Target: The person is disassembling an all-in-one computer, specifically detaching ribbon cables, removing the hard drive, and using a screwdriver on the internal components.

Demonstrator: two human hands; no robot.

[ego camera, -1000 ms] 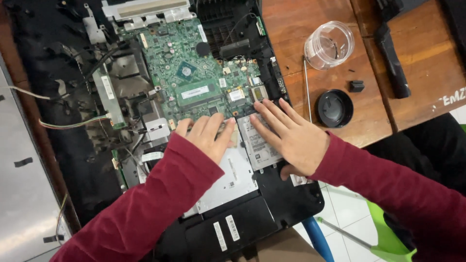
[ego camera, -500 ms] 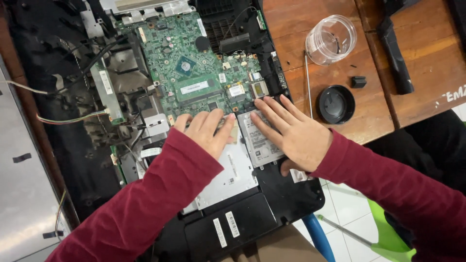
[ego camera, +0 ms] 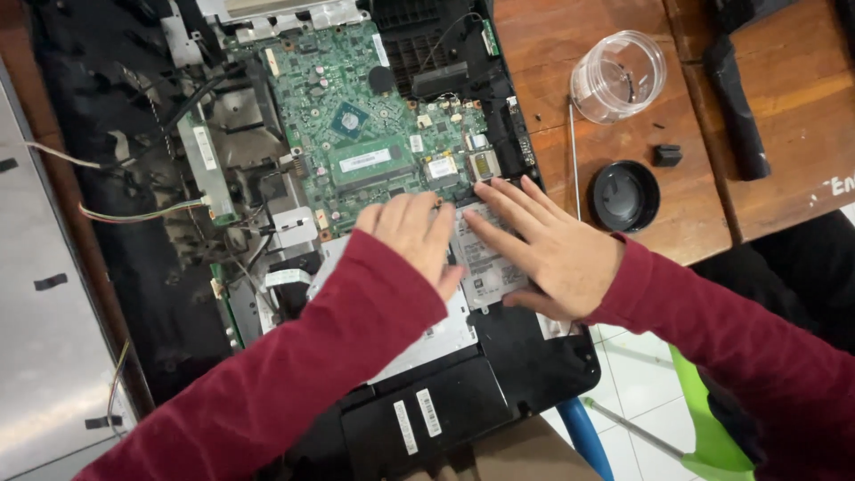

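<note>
Centrally, an opened laptop chassis point(ego camera: 178, 356) lies across the frame with its green mainboard point(ego camera: 356, 134) exposed in the upper middle. Both hands rest flat, palms down, on a silver drive point(ego camera: 485, 263) with a white label, seated just below the mainboard at the centre of the frame. The left hand point(ego camera: 414, 236) has its fingers together and slightly curled, lying over the drive's left portion; the right hand point(ego camera: 548, 249) has its fingers spread and extended toward the upper left, covering the drive's right edge (neither hand pinches or grips anything). Both arms wear dark red sleeves point(ego camera: 294, 383) entering from the lower edge and lower right. To the upper right, on a wooden table point(ego camera: 552, 62), stands a clear plastic jar point(ego camera: 619, 76); below it lies a round black lid point(ego camera: 625, 196), with a thin metal rod point(ego camera: 574, 156) just left of the lid and a small black block point(ego camera: 668, 154) to the lid's upper right. Loose wires point(ego camera: 134, 214) trail at the left of the chassis.
</note>
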